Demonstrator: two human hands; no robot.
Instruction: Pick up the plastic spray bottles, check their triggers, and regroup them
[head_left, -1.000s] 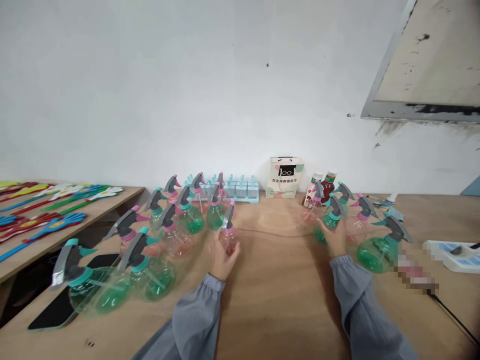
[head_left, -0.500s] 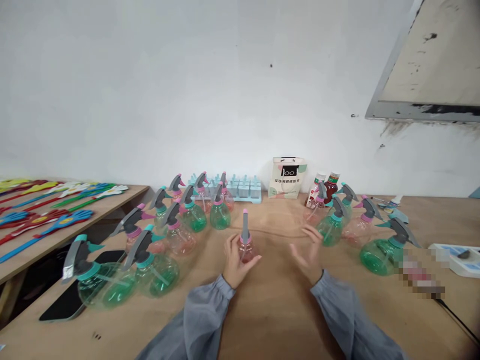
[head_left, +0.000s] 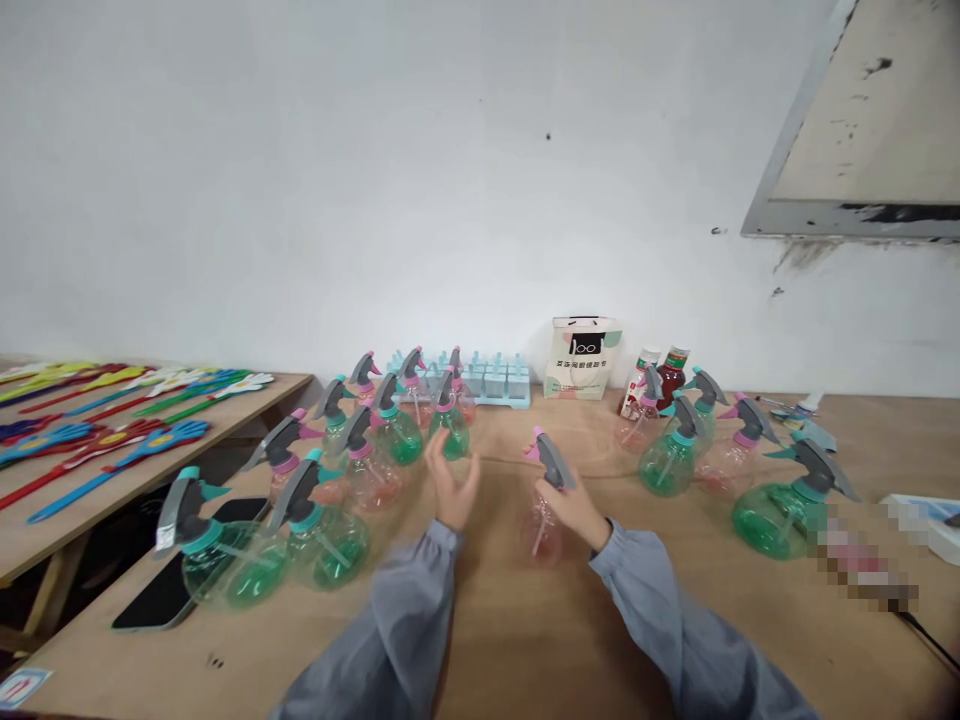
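A clear pink spray bottle (head_left: 541, 535) with a grey and pink trigger head is in the middle of the table. My right hand (head_left: 574, 503) is closed round its neck, just under the trigger head. My left hand (head_left: 454, 483) is empty, its fingers curved and apart, left of that bottle. Close behind the left hand stands a green spray bottle (head_left: 459, 440). More green and pink spray bottles stand to the left, among them a large green one (head_left: 330, 550). To the right is another group with a green spray bottle (head_left: 769, 522) nearest me.
A pale blue mould tray (head_left: 510, 385), a paper bag (head_left: 581, 370) and two sauce bottles (head_left: 673, 375) line the wall. A phone (head_left: 154, 598) lies at left. Colourful hand-shaped pieces (head_left: 161, 440) cover the side table. A cable (head_left: 930, 645) runs off right.
The pink spray bottle has passed from my left hand to my right, moving right and nearer me. My left hand has let go and drawn back left. The view has shifted slightly.
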